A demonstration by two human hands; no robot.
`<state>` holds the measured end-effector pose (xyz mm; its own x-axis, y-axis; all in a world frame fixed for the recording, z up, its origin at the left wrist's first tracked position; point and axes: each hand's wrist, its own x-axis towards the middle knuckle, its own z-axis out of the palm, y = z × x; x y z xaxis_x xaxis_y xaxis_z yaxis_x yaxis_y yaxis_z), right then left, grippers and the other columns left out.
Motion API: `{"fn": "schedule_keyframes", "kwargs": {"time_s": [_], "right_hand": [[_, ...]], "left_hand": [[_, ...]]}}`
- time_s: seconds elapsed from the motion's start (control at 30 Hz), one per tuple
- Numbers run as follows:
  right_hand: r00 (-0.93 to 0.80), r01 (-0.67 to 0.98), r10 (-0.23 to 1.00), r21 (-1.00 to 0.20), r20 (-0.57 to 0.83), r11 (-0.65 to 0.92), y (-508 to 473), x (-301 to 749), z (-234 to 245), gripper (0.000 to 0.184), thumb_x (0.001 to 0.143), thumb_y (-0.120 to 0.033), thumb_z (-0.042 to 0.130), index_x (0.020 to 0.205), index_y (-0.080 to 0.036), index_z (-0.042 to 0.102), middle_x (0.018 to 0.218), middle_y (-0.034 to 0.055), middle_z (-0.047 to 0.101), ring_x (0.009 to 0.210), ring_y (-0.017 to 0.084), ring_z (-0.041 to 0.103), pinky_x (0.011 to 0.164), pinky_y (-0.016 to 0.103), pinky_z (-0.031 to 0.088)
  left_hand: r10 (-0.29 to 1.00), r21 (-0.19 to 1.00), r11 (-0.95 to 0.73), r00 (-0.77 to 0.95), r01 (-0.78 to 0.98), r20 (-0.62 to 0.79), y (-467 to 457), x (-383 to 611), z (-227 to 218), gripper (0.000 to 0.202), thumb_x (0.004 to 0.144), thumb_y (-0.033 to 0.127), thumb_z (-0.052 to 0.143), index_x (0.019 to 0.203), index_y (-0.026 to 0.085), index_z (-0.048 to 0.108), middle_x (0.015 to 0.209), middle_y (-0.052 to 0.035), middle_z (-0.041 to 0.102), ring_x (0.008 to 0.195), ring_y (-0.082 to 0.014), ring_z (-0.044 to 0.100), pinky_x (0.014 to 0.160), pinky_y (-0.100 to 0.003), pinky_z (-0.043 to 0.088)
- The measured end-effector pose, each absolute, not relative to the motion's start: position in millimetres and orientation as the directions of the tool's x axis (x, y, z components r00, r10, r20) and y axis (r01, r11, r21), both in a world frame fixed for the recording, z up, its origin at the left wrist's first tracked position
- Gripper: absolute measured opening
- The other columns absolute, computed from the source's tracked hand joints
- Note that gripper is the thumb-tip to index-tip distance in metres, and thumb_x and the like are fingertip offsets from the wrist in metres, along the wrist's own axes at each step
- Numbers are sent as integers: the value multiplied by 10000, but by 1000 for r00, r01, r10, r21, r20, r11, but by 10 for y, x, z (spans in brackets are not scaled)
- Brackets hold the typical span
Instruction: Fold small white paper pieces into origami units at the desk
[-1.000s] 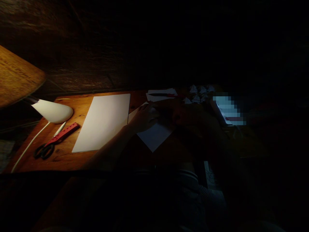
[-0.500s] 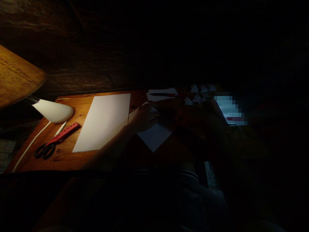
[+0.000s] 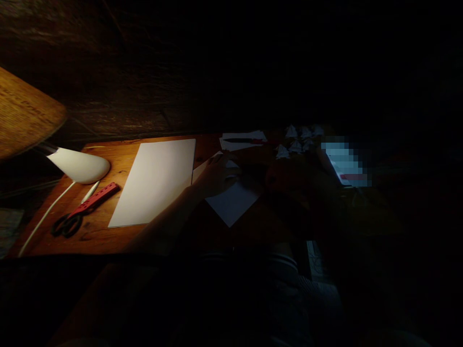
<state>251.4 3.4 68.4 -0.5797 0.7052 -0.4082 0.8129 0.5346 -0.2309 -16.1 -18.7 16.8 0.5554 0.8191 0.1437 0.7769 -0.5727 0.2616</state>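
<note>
My left hand rests on a white sheet of paper whose corner points toward me. Its fingers lie stretched over the sheet, pressing it against the wooden table. My right hand is at the right side of the same sheet, in deep shadow; its fingers cannot be made out. Just beyond the hands, a dark-bladed knife lies on a few small white papers. Several small folded paper pieces stand behind my right hand.
A large stack of white paper lies left on the wooden table. Further left are red-cased scissors, a white pen-like stick and a lamp. A glowing, pixelated device sits at the right.
My right hand has shifted slightly, so the nearest folded paper piece shows more fully. My left hand and the sheet are almost unmoved.
</note>
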Motion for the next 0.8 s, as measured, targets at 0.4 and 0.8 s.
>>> {"fn": "schedule_keyframes", "kwargs": {"time_s": [0.4, 0.8], "right_hand": [[-639, 722, 767, -392, -62, 570, 183, 2474, 411, 314, 881, -439, 770, 1078, -194, 778, 1092, 81, 803, 872, 208, 678, 713, 286, 395], [-634, 711, 769, -455, -85, 536, 267, 2484, 294, 430, 819, -516, 867, 1074, -183, 775, 1050, 77, 785, 840, 197, 643, 703, 278, 376]], "left_hand": [[792, 290, -608, 591, 739, 154, -217, -165, 186, 321, 1012, 309, 683, 1302, 376, 803, 1577, -62, 561, 1434, -353, 528, 1232, -631, 409], [724, 295, -680, 678, 671, 125, -249, -130, 197, 296, 1015, 372, 717, 1294, 394, 814, 1630, -76, 509, 1500, -362, 481, 1236, -627, 395]]}}
